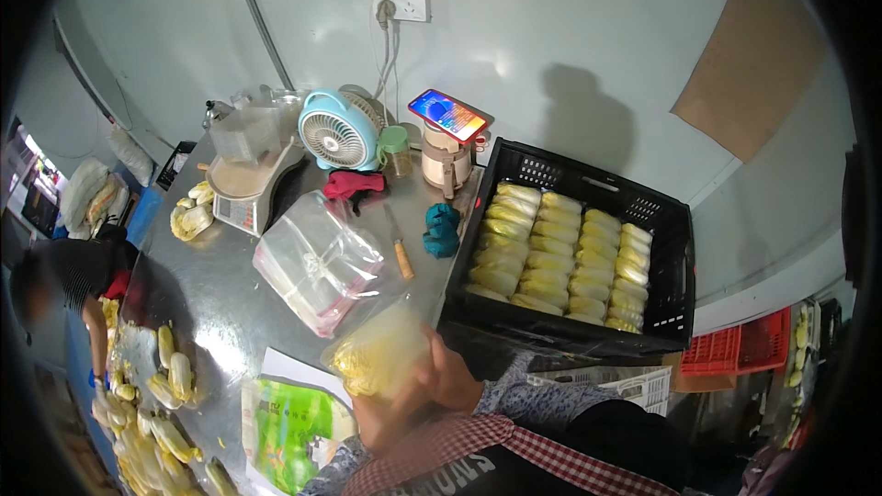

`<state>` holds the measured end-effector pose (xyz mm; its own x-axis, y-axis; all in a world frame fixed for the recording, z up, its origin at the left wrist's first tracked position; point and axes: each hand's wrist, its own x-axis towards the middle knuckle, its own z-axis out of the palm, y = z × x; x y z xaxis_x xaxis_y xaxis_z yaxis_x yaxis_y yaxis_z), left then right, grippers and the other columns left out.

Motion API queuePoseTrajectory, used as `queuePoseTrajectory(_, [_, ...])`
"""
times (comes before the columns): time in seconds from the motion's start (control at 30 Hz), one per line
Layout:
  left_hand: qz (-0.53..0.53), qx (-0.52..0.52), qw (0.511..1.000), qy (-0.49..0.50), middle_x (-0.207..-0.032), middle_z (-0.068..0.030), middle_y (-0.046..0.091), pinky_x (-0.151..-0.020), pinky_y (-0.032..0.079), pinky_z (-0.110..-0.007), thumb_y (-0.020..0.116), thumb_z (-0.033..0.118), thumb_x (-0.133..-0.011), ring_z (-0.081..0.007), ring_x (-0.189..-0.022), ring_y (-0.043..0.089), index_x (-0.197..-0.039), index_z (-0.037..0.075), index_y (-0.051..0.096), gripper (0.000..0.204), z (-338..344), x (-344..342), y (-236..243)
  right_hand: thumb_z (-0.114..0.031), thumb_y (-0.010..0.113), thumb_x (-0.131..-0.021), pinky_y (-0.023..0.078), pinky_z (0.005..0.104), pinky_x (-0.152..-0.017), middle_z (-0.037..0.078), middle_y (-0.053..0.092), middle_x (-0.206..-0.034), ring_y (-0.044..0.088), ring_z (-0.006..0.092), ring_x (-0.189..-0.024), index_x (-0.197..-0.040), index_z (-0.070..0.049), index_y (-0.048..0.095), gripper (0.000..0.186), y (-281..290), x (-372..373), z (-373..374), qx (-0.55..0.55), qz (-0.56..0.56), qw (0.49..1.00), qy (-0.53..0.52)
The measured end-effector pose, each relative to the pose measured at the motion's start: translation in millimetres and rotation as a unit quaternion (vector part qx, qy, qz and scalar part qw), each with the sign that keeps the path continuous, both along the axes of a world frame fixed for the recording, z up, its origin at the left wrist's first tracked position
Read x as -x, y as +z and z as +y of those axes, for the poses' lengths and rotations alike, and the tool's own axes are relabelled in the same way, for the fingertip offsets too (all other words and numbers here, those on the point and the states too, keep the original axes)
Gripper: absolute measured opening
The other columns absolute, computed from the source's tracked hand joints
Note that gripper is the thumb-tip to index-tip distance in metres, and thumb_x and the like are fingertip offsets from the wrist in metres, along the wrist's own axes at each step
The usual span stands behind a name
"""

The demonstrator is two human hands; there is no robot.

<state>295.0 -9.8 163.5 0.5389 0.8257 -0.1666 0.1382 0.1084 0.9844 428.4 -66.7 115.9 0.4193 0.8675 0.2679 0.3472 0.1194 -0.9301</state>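
In front of my body I hold a small pale-yellow napa cabbage in a clear plastic bag. My right hand is closed on the bag's right side. My left hand, partly blurred, grips it from below, and most of its fingers are hidden. Just beyond lies a stack of clear plastic bags on the metal table. A knife with a wooden handle rests to the right of the stack. Beneath my left hand's side is a green and white printed sheet.
A black crate at right holds rows of bagged cabbages. Loose cabbages pile at left, near another person. Along the back stand a scale, a blue fan, a jar and a phone atop a flask.
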Motion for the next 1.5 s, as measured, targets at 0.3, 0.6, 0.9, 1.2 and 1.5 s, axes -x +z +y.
queuePoseTrajectory(0.3, [-0.044,0.033,0.998,-0.028,-0.119,-0.0143,0.053,-0.090,0.045,-0.033,0.072,0.025,-0.081,-0.0216,-0.104,0.055,-0.128,-0.005,0.033,0.067,41,-20,-7,-0.034,0.051,-0.093,0.043,0.0372,-0.091,0.028,0.047,-0.123,0.053,0.0376,-0.110,-0.139,0.006,0.017,0.070,9,-33,14,0.065,0.125,0.988,0.056])
queuePoseTrajectory(0.6, [-0.009,0.028,0.999,-0.028,-0.121,-0.0171,0.050,-0.092,0.045,-0.033,0.070,0.015,-0.082,-0.0226,-0.109,0.053,-0.130,-0.005,0.028,0.068,47,-29,-36,-0.038,0.050,-0.094,0.041,0.0362,-0.094,0.029,0.043,-0.127,0.051,0.0321,-0.115,-0.141,0.003,0.011,0.074,-25,-43,25,0.084,0.156,0.983,0.054])
queuePoseTrajectory(0.9, [0.042,-0.172,0.984,0.025,-0.116,-0.0195,0.052,-0.090,0.044,-0.036,0.065,0.006,-0.080,-0.0267,-0.105,0.055,-0.123,-0.008,0.037,0.054,29,-32,-24,-0.035,0.057,-0.090,0.047,0.0389,-0.087,0.031,0.050,-0.119,0.057,0.0389,-0.105,-0.140,0.002,0.014,0.076,2,-45,28,0.041,0.078,0.995,0.056])
queuePoseTrajectory(1.2, [0.032,-0.003,0.999,-0.019,-0.123,-0.0140,0.046,-0.091,0.042,-0.031,0.056,0.027,-0.093,-0.0196,-0.109,0.048,-0.134,-0.002,0.026,0.059,46,-30,-38,-0.036,0.066,-0.083,0.044,0.0392,-0.091,0.030,0.049,-0.120,0.054,0.0397,-0.110,-0.139,0.004,0.018,0.084,11,-56,34,0.143,0.135,0.979,0.056])
queuePoseTrajectory(1.5, [0.026,-0.005,0.977,-0.211,-0.138,-0.0187,0.037,-0.101,0.034,-0.037,0.054,0.028,-0.093,-0.0274,-0.124,0.041,-0.144,0.001,0.016,0.069,53,-47,-22,-0.040,0.066,-0.084,0.045,0.0310,-0.089,0.016,0.053,-0.119,0.055,0.0205,-0.104,-0.131,0.005,0.035,0.073,-7,-122,-16,0.076,0.286,0.955,-0.011])
